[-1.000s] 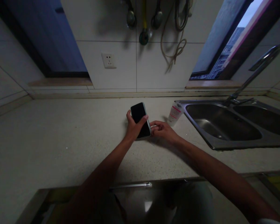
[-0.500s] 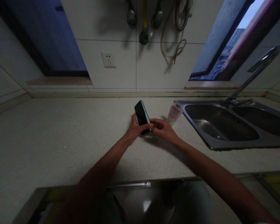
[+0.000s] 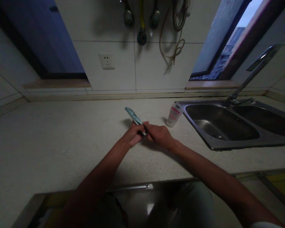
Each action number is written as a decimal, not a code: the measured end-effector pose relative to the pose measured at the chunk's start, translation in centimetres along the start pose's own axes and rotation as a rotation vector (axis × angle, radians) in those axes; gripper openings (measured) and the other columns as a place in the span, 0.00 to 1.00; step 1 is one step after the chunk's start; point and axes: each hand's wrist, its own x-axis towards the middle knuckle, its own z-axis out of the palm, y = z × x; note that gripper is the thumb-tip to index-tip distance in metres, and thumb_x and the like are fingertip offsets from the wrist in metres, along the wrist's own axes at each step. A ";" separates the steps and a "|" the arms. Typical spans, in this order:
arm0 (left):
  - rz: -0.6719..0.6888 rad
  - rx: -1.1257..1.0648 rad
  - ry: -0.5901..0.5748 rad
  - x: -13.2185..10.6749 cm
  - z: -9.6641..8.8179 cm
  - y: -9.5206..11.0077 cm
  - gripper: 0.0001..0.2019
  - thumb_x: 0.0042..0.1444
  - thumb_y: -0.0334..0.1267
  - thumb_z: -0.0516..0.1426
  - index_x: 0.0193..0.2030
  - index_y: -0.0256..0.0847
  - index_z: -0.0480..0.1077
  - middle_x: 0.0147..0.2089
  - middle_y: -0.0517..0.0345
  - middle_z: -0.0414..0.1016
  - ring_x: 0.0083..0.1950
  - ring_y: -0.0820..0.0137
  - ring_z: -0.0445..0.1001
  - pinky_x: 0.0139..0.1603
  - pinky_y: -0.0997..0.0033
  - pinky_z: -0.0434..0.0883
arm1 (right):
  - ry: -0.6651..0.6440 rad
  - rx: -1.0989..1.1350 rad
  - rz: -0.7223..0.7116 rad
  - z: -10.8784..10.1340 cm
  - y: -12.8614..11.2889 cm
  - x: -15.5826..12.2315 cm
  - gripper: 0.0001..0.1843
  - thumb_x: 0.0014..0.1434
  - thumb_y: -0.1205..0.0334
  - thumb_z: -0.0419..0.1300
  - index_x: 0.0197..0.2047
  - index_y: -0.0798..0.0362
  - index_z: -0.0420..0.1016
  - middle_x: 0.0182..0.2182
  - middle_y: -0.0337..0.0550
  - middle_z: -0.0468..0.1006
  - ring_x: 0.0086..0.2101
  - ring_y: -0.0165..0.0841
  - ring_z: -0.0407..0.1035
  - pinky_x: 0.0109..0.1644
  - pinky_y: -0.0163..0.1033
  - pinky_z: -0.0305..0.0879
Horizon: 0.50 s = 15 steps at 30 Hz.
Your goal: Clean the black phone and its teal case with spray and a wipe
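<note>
A smartphone (image 3: 133,116) with a pale blue back is held over the speckled countertop (image 3: 61,133), tilted so its back and edge face me. My left hand (image 3: 132,135) is closed round its lower end. Against the same end from the right, my right hand (image 3: 159,135) has its fingers pinched on the phone. The two hands touch each other in the middle of the counter.
A small white tube (image 3: 173,114) with a pink label stands just left of the steel double sink (image 3: 228,125) with its tap (image 3: 251,72). A wall socket (image 3: 106,61), hanging utensils (image 3: 141,22) and a cord (image 3: 174,41) are on the tiled wall behind.
The phone has been turned over from dark screen facing me to its blue back showing. Both hands stayed on its lower end and drew closer together.
</note>
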 end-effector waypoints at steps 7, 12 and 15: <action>-0.316 -0.054 -0.214 0.0 -1.4 1.5 0.19 0.28 0.25 0.54 0.33 0.40 0.71 0.34 0.49 0.77 0.43 0.53 0.78 0.43 0.46 0.77 | 0.004 0.066 0.017 -0.9 2.0 0.4 0.22 0.62 0.61 0.59 0.59 0.51 0.72 0.53 0.56 0.79 0.51 0.46 0.74 0.53 0.49 0.73; -0.433 -0.087 -0.241 -0.2 -1.8 2.3 0.20 0.30 0.27 0.55 0.36 0.41 0.69 0.36 0.49 0.76 0.41 0.55 0.78 0.45 0.43 0.75 | 0.206 0.036 0.208 -3.4 4.5 0.1 0.23 0.61 0.63 0.53 0.58 0.57 0.74 0.47 0.58 0.81 0.44 0.48 0.76 0.51 0.55 0.71; -0.343 0.014 -0.017 0.3 -2.0 2.5 0.12 0.42 0.39 0.60 0.35 0.43 0.66 0.28 0.56 0.70 0.30 0.64 0.73 0.36 0.57 0.74 | 0.371 0.195 0.409 -3.4 5.2 0.1 0.23 0.61 0.59 0.51 0.54 0.58 0.76 0.39 0.53 0.80 0.36 0.42 0.75 0.42 0.49 0.73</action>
